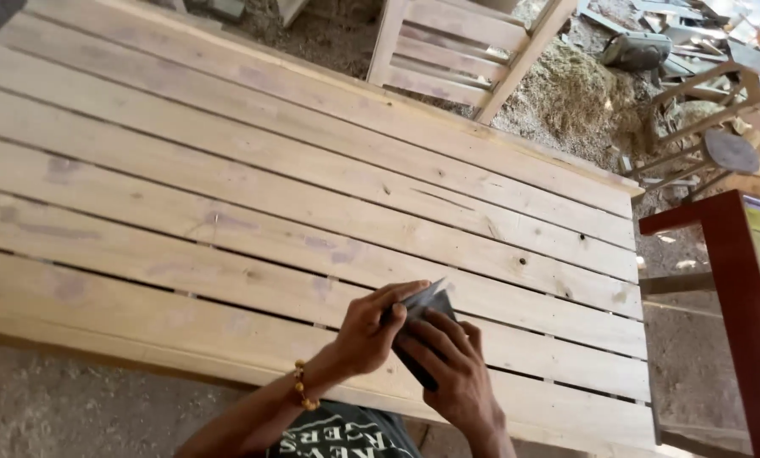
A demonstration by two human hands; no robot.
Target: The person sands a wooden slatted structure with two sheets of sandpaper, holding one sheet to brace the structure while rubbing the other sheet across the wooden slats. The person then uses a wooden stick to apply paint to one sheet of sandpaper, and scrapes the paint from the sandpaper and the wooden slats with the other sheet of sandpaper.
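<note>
Grip: both hands pinch one dark folded sheet [420,326], likely sandpaper, lower centre of frame. Left hand [370,329] has fingers curled over the sheet's upper-left edge, thumb on top. Right hand [454,373] clamps it from below right, fingers laid across the dark face. Neither grip is spread; both are pressed onto the sheet.

Largest to smallest:
- Slatted wooden panel [295,203], pale raw planks with narrow gaps, fills most of the frame, serving as the bench surface. Slats run from upper left to lower right. Faint purplish stains and a few knots on the planks.
- Red-brown wooden frame [736,288], right edge of frame, well apart from the hands.
- Second slatted piece [456,55], top centre, standing on the sawdust-strewn floor [566,93] beyond the panel.
- Round stool [730,151], upper right, amid offcuts.
- Beaded bracelet [300,386] on the left wrist, bottom centre.

Key relation: the sheet sits between the two hands, just above the panel's near slats; whether it touches the wood I can't tell. Its long axis runs diagonal, upper left to lower right, roughly along the slats. Both hands are equally on it; the right covers more of it.

Pose: both forearms enter from the bottom edge, wrists bent inward, hands meeting over the panel's near edge.
</note>
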